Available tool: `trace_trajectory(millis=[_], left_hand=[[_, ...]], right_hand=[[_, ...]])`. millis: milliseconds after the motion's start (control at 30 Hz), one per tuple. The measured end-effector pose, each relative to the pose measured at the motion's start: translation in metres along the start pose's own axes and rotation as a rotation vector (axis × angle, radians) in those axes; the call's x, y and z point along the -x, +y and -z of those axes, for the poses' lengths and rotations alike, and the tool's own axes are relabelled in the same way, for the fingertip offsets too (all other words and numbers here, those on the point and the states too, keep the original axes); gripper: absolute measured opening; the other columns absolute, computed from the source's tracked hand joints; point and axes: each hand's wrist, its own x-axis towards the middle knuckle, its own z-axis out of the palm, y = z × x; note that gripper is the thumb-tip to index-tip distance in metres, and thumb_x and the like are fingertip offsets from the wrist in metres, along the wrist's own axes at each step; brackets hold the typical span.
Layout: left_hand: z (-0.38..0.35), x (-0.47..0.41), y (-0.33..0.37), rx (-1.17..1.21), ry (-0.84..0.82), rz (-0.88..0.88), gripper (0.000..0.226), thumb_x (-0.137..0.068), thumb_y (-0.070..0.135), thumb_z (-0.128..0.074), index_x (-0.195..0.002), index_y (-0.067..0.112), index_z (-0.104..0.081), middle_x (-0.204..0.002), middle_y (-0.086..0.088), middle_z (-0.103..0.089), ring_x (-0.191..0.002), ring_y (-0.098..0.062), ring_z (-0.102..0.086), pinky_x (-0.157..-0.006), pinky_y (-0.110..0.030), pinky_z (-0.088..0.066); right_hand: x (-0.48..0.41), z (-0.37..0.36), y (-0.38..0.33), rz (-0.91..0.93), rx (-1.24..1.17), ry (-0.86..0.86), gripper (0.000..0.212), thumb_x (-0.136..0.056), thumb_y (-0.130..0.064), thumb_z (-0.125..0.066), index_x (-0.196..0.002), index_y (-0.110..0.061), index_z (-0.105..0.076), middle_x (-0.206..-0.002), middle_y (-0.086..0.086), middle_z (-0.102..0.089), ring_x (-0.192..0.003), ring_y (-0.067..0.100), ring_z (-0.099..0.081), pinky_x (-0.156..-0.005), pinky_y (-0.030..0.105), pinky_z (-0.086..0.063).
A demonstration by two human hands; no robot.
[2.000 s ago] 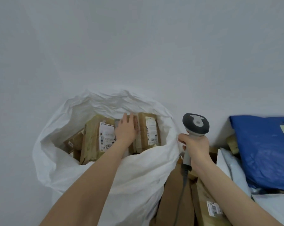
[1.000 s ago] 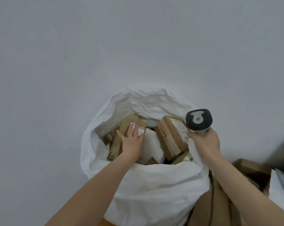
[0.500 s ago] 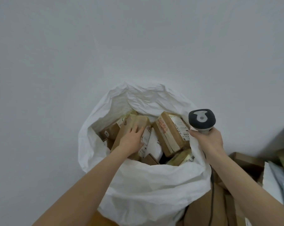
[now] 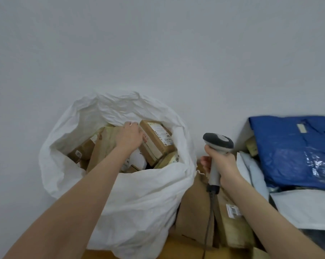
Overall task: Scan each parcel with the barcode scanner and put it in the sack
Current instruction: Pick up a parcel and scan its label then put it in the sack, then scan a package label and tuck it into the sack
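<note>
Here, curling the left hand (image 4: 130, 137) over the top edge of a brown parcel (image 4: 103, 148) inside the white sack (image 4: 139, 202), just beside a labelled box (image 4: 156, 139); gripping the barcode scanner (image 4: 218, 142) by its handle in the right hand (image 4: 221, 163), right of the sack, above more cardboard parcels (image 4: 193, 206).

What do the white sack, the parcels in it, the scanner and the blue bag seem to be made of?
The white sack looks like thin plastic, perhaps woven: matte, finely crumpled. The parcels are brown cardboard, matte, with paper labels. The scanner seems hard moulded plastic, smooth, dark head, pale handle. The blue bag seems glossy plastic film: white glare on its wrinkles.
</note>
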Motion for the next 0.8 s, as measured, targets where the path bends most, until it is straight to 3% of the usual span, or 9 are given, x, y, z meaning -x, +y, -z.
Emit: trace_trajectory(millis=[133,233,400,500,600,667,733,800], left_hand=[[0.006,0.011,0.086,0.090,0.133,-0.159,0.049,-0.099,0.035,-0.046,-0.143,0.016,-0.039,-0.147,-0.009,-0.035,-0.132,-0.027,-0.038,-0.100,-0.042,-0.039],[0.000,0.028,0.153,0.139,0.159,-0.324,0.047,-0.097,0.031,-0.049,-0.141,0.016,-0.041,-0.145,-0.007,-0.037,-0.131,-0.025,-0.038,-0.098,-0.040,-0.041],[-0.044,0.068,0.239,0.238,0.039,-0.481,0.047,-0.095,0.024,-0.051,-0.141,0.017,-0.041,-0.143,-0.005,-0.040,-0.129,-0.022,-0.040,-0.094,-0.035,-0.044],[-0.080,0.085,0.279,0.389,-0.215,-0.410,0.053,-0.094,0.028,-0.054,-0.144,0.015,-0.038,-0.145,-0.007,-0.040,-0.130,-0.023,-0.042,-0.101,-0.035,-0.039],[-0.112,0.089,0.313,0.688,-0.459,-0.218,0.065,-0.090,0.031,-0.066,-0.143,0.007,-0.037,-0.144,-0.011,-0.046,-0.127,-0.023,-0.048,-0.098,-0.028,-0.039],[-0.131,0.086,0.334,0.850,-0.541,-0.102,0.073,-0.085,0.029,-0.073,-0.143,0.004,-0.035,-0.143,-0.011,-0.047,-0.119,-0.015,-0.050,-0.084,-0.017,-0.042],[-0.148,0.078,0.354,0.994,-0.570,-0.025,0.075,-0.082,0.025,-0.076,-0.141,0.001,-0.036,-0.136,-0.008,-0.051,-0.104,-0.009,-0.046,-0.059,-0.002,-0.040],[-0.164,0.063,0.372,1.093,-0.563,0.049,0.066,-0.081,0.023,-0.077,-0.134,0.002,-0.044,-0.119,0.004,-0.055,-0.091,-0.008,-0.050,-0.048,0.000,-0.038]], right_hand=[[0.010,0.040,0.006,-0.043,-0.065,0.048,0.023,-0.086,-0.025,-0.073,-0.084,-0.003,-0.067,-0.060,0.009,-0.070,-0.043,0.014,-0.061,-0.043,0.023,-0.051],[0.015,0.073,0.007,-0.052,-0.089,0.090,0.022,-0.085,-0.025,-0.074,-0.085,-0.005,-0.065,-0.062,0.011,-0.071,-0.043,0.014,-0.061,-0.042,0.023,-0.052],[0.016,0.119,0.004,-0.057,-0.083,0.171,0.024,-0.084,-0.030,-0.075,-0.092,-0.011,-0.063,-0.063,0.006,-0.071,-0.046,0.011,-0.063,-0.047,0.023,-0.051],[0.011,0.149,-0.008,-0.022,-0.165,0.202,0.022,-0.086,-0.026,-0.073,-0.087,-0.007,-0.061,-0.056,0.006,-0.068,-0.041,0.010,-0.058,-0.043,0.020,-0.048],[0.005,0.182,-0.027,0.003,-0.271,0.256,0.019,-0.089,-0.022,-0.070,-0.082,-0.007,-0.060,-0.050,0.004,-0.064,-0.036,0.009,-0.053,-0.039,0.019,-0.045],[-0.001,0.205,-0.037,-0.001,-0.346,0.285,0.016,-0.090,-0.022,-0.068,-0.084,-0.010,-0.061,-0.051,0.005,-0.064,-0.037,0.009,-0.053,-0.040,0.019,-0.045],[-0.009,0.227,-0.044,-0.014,-0.415,0.300,0.013,-0.091,-0.023,-0.067,-0.087,-0.012,-0.061,-0.053,0.005,-0.064,-0.038,0.009,-0.053,-0.041,0.020,-0.046],[-0.017,0.244,-0.045,-0.028,-0.453,0.299,0.012,-0.092,-0.024,-0.066,-0.092,-0.013,-0.061,-0.053,0.004,-0.064,-0.038,0.009,-0.054,-0.041,0.019,-0.046]])
